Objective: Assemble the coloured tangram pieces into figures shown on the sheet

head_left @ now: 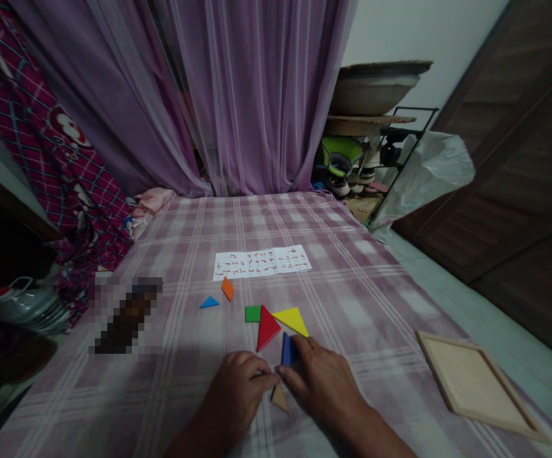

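Grasping a dark-blue tangram piece (286, 350), the right hand (327, 379) is beside the left hand (238, 385), near a tan triangle (280, 399); the left's grip is unclear.

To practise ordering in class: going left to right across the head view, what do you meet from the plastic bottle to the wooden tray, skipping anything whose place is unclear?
Plastic bottle, light blue triangle, orange parallelogram, green square, red triangle, yellow triangle, wooden tray.
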`<state>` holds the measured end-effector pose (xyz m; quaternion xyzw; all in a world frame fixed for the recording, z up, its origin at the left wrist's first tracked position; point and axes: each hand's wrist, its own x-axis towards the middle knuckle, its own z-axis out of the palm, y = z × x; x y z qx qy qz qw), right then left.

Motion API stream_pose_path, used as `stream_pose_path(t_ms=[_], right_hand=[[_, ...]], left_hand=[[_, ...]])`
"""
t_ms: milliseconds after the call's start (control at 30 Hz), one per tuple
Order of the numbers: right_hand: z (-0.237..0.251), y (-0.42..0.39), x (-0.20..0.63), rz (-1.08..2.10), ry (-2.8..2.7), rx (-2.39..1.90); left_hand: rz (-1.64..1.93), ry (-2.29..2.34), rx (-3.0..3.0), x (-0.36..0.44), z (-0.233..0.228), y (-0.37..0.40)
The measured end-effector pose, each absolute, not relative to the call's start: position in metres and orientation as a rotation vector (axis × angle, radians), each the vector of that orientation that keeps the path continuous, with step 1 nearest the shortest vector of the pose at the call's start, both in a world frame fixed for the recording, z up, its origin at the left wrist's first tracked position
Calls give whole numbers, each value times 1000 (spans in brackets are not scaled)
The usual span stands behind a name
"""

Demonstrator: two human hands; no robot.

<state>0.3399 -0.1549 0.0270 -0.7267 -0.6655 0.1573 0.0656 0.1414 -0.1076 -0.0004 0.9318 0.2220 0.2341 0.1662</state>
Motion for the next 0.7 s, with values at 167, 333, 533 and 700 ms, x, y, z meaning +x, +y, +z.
stream_pose_path(t_ms=[167, 333, 533, 700], right_hand=[[35, -147, 331, 530, -1989, -2281], [41, -147, 332, 523, -2028, -2257], [37, -149, 340, 450, -2171, -2159], [15, -149, 345, 337, -2211, -2005]], left_hand=[[673, 623, 2669, 141, -5, -105], [627, 641, 2677, 140, -5, -104], [593, 710, 2667, 141, 2, -106], [716, 851, 2686, 138, -1, -103]])
